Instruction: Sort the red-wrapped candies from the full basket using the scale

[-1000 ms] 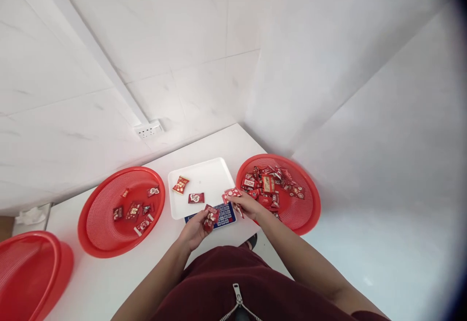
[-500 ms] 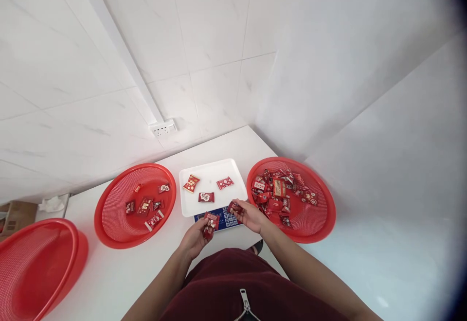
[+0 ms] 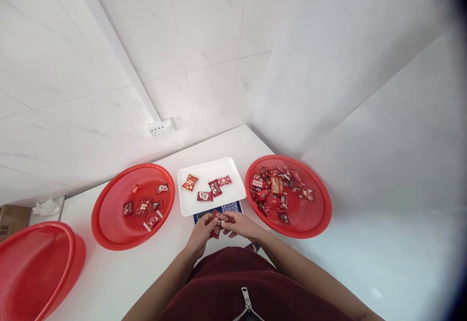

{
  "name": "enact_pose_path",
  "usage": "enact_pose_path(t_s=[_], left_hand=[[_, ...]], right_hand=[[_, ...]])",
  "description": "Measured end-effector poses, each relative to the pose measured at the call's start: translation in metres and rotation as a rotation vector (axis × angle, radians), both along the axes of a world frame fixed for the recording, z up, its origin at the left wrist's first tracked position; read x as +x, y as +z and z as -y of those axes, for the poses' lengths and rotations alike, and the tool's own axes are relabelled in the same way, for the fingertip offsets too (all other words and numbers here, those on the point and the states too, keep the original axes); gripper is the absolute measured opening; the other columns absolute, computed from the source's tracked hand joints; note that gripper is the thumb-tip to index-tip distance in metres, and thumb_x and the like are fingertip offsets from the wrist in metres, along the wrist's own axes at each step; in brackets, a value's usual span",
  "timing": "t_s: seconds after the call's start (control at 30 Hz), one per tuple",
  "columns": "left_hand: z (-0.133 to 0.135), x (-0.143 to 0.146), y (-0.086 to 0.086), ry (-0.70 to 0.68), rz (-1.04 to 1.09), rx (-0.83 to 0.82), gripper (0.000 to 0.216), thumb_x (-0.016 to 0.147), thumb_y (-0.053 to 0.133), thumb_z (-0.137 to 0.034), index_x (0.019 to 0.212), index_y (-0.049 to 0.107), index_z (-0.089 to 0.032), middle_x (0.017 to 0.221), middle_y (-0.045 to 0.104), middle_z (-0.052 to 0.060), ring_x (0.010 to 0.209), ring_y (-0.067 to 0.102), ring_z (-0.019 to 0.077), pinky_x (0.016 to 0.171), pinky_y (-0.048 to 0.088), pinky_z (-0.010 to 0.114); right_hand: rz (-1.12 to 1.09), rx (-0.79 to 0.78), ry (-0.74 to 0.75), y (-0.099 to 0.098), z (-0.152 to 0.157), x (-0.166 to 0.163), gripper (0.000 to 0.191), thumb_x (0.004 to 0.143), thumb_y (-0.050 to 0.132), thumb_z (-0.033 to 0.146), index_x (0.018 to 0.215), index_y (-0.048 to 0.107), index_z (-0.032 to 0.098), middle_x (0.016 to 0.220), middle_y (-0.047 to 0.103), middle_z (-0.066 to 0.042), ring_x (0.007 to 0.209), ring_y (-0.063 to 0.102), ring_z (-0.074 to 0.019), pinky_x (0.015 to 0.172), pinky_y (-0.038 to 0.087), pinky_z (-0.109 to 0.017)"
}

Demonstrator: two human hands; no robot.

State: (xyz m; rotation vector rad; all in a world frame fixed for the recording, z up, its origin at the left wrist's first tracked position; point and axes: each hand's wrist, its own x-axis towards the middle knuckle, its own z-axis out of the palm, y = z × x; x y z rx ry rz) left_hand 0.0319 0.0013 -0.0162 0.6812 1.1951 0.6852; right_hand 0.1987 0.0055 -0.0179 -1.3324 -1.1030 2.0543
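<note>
Left hand [image 3: 200, 231]: thumb and fingers pinched together on the held packets [image 3: 220, 215], no gap that I can see. Right hand [image 3: 242, 224]: fingertips closed on the same small bunch from the other side. I make out at least two red wrappers; the full count is hidden from me. Location: between the hands, in front of the white tray [image 3: 193, 207], hiding part of the blue keypad [image 3: 230, 205].

On the tray, four: gold-edged packet [image 3: 190, 182], apart at left; cream-printed packet [image 3: 205, 196], near the front; dark red packet [image 3: 215, 188], touching the spotted packet [image 3: 224, 180].

Change: half a second ago I count three there; the dark one is new, and the right hand is back against the left. I judge this one more piece laid out, the bunch now being sorted.

Flanking: right basket [image 3: 310, 214], heaped with packets; left basket [image 3: 113, 199], a scattered few.
</note>
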Motion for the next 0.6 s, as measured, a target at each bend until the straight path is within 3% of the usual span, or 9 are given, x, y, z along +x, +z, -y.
enact_pose_path(t_s=[0.17,0.33,0.5,0.6], left_hand=[[-0.004,0.005,0.007,0.008,0.071,-0.06,0.035,0.07,0.068,-0.042,0.09,0.063,-0.014,0.072,0.062,0.003,0.059,0.052,0.0099,0.057,0.041,0.023],[-0.011,0.004,0.014,0.102,0.176,-0.099,0.038,0.066,0.071,-0.02,0.103,0.061,-0.019,0.098,0.066,0.007,0.082,0.062,0.0165,0.074,0.049,0.03],[-0.022,0.002,0.013,0.096,0.065,0.042,0.048,0.066,0.071,-0.023,0.111,0.053,-0.023,0.083,0.065,0.002,0.074,0.063,0.0159,0.066,0.05,0.028],[-0.045,0.002,0.01,0.163,-0.028,0.105,0.045,0.068,0.07,-0.024,0.109,0.052,-0.024,0.088,0.064,0.002,0.072,0.062,0.0131,0.065,0.049,0.025]], right_hand=[[0.051,0.054,-0.136,-0.002,0.001,0.007,0.037,0.064,0.071,0.043,0.09,0.061,0.018,0.072,0.065,0.0,0.059,0.057,-0.0106,0.054,0.04,-0.023],[0.038,0.034,-0.295,-0.002,0.003,0.029,0.037,0.064,0.073,0.04,0.092,0.063,0.018,0.071,0.066,0.0,0.058,0.056,-0.0115,0.054,0.038,-0.024],[0.03,0.006,-0.383,-0.005,0.011,0.042,0.037,0.064,0.074,0.04,0.092,0.063,0.018,0.072,0.066,-0.001,0.059,0.056,-0.0115,0.055,0.037,-0.023],[0.014,-0.02,-0.401,-0.008,0.014,0.045,0.034,0.066,0.072,0.039,0.091,0.062,0.018,0.075,0.067,-0.002,0.059,0.054,-0.0097,0.055,0.036,-0.022]])
